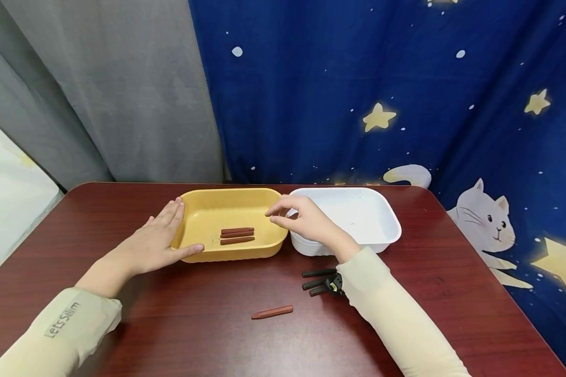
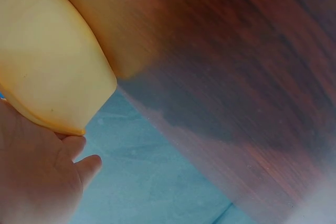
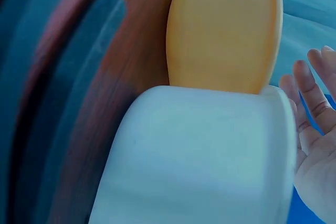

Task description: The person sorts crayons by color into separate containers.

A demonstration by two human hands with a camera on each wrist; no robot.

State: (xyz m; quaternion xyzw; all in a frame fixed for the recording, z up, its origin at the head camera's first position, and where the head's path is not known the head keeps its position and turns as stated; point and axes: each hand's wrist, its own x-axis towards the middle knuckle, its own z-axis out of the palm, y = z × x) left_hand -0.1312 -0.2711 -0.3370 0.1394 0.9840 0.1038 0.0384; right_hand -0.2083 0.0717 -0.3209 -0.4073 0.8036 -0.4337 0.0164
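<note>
My left hand [image 1: 158, 243] rests at the left end of a yellow tub [image 1: 226, 255], its fingers straight along the rim and its thumb over the front edge. In the left wrist view, fingertips touch the tub's rim. Inside the tub lie three reddish-brown crayon-like sticks [image 1: 237, 241], side by side. Above the place where the yellow tub meets a white tub [image 1: 358, 209], my right hand [image 1: 306, 217] hovers with loosely bent fingers and nothing between them. The right wrist view shows that hand [image 3: 320, 145] beside the white tub's rim, its fingers spread.
One reddish-brown stick [image 1: 272, 312] lies on the dark red table [image 1: 193, 324] towards the front. Several black sticks [image 1: 313, 285] lie by the right sleeve, next to a small black device [image 1: 334, 283]. Grey and blue curtains [image 1: 311, 94] hang behind the table.
</note>
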